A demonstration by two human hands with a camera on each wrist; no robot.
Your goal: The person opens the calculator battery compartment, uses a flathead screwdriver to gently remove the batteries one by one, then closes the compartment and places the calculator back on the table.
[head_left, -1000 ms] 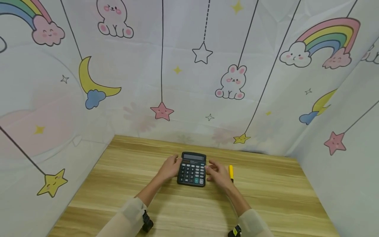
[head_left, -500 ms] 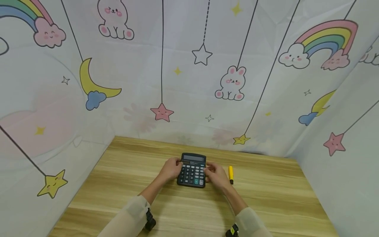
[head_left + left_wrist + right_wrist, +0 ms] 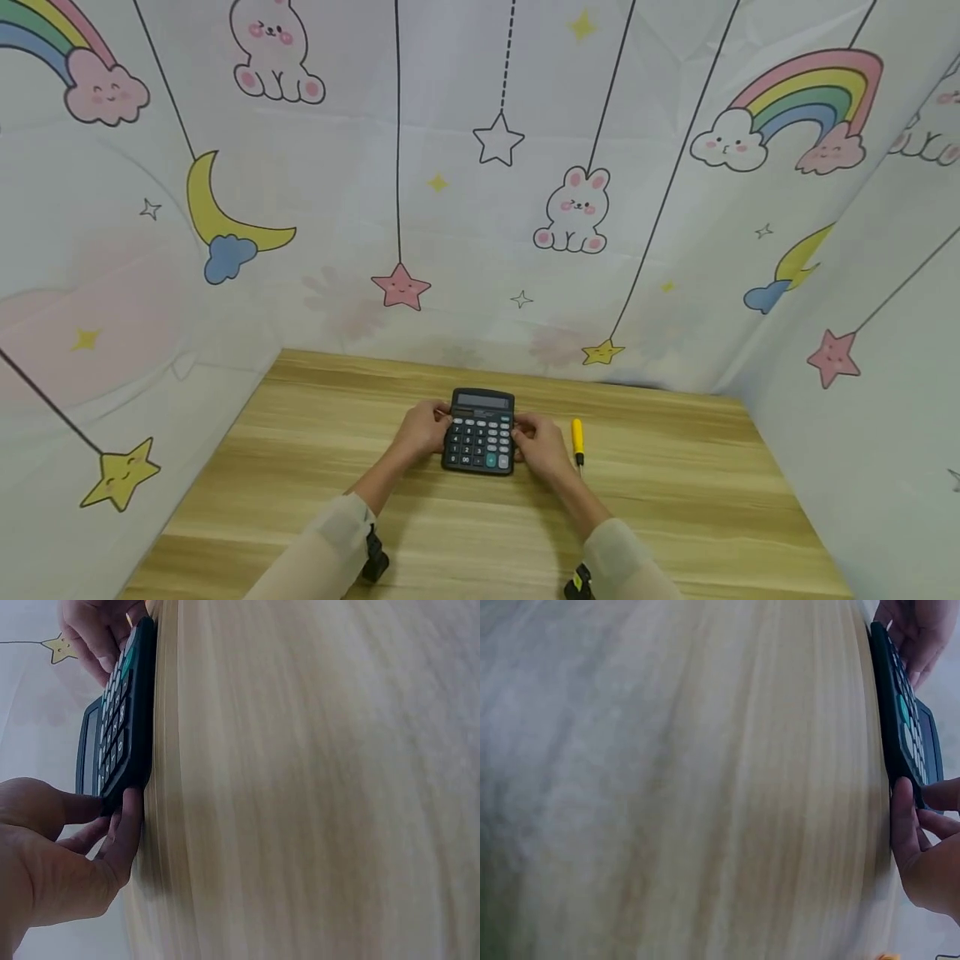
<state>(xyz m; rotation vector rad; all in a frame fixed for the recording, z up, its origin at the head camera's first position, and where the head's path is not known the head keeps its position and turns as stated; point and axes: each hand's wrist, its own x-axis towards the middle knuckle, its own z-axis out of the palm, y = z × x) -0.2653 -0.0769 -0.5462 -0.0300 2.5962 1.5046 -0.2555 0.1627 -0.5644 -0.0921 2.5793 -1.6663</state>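
Observation:
A black desk calculator (image 3: 478, 442) with dark, grey and green keys lies between my two hands, its display at the far end. My left hand (image 3: 422, 429) grips its left edge, and in the left wrist view the thumb is on the upper side with fingers (image 3: 129, 825) at the lower edge. From the other side my right hand (image 3: 542, 446) pinches the right edge between thumb and fingers. In the right wrist view the calculator (image 3: 904, 712) sits close to the tabletop; whether it is lifted I cannot tell. Its underside is hidden.
To the right of my right hand lies a screwdriver (image 3: 577, 440) with a yellow and black handle, its thin shaft partly behind my wrist. The wooden table (image 3: 675, 500) meets a white printed cloth (image 3: 480, 208) at the back and both sides.
Both hands have closed in on the calculator's side edges; the right hand's fingers were spread beside it before. The head view has shifted slightly, and more of the screwdriver shows.

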